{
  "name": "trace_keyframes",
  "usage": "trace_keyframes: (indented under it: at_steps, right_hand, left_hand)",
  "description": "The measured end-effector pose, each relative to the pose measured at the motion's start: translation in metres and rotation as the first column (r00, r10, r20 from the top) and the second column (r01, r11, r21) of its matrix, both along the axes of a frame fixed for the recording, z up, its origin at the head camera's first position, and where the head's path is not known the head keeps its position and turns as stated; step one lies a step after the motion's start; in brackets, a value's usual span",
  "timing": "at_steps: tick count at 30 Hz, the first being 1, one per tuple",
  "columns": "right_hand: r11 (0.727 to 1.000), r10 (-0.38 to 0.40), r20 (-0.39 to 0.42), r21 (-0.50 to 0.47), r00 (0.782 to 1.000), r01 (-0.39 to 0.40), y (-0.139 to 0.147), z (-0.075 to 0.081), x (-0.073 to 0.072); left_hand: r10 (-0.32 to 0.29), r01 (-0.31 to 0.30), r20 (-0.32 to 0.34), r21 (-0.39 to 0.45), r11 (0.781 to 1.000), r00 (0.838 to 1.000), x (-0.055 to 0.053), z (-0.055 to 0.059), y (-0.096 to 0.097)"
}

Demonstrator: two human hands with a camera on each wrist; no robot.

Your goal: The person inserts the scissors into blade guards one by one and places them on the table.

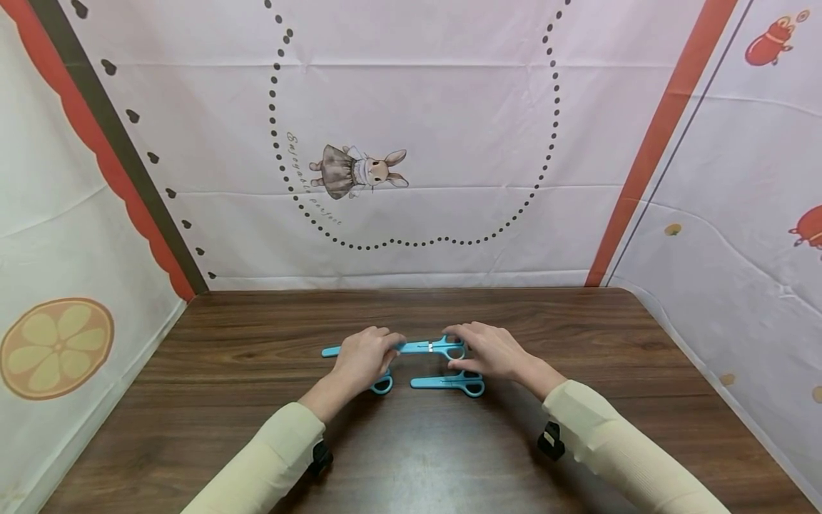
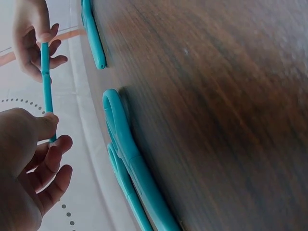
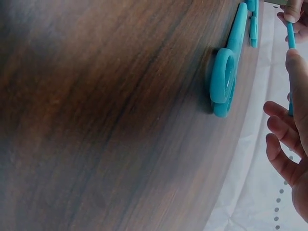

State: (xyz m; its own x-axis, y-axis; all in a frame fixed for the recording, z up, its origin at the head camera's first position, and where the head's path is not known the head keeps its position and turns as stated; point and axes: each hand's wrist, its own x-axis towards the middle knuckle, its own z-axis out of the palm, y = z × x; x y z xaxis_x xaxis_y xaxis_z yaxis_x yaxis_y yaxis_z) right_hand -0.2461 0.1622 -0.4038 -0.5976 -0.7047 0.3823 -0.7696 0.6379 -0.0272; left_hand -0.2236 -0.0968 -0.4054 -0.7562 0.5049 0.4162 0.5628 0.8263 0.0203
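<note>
A pair of light-blue scissors (image 1: 420, 348) is held up between both hands, its blades apparently covered by a blue sheath. My left hand (image 1: 364, 357) pinches the blade end between thumb and index finger, the other fingers bent loosely. At the handle loops, my right hand (image 1: 491, 351) grips with thumb and fingers. Similar blue scissors (image 1: 443, 383) lie on the table below the right hand. Beneath the left hand lie two more pairs, a nearer one (image 2: 137, 168) and a farther one (image 2: 126, 185); the hand partly hides them in the head view.
The dark wood table (image 1: 449, 457) runs to a white printed cloth (image 1: 424, 143) at the back. Cloth also hangs at the left and right sides. Each wrist carries a small black device, one below the left cuff (image 1: 321, 457) and one by the right cuff (image 1: 551, 441).
</note>
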Motion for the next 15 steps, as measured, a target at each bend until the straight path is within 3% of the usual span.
trace_keyframes:
  at_steps: [4, 15]
  right_hand:
    - [1.0, 0.006, -0.014, -0.007, 1.0, -0.006, -0.0006, -0.0011, -0.0001]
    - [0.999, -0.026, 0.048, 0.038, 0.999, 0.024, 0.0003, 0.0021, 0.0012]
  left_hand:
    - [0.003, -0.003, -0.006, -0.013, 1.0, 1.0, -0.0003, -0.0001, 0.0001]
    - [-0.01, 0.009, -0.026, -0.017, 1.0, 1.0, -0.0016, -0.0027, 0.0024]
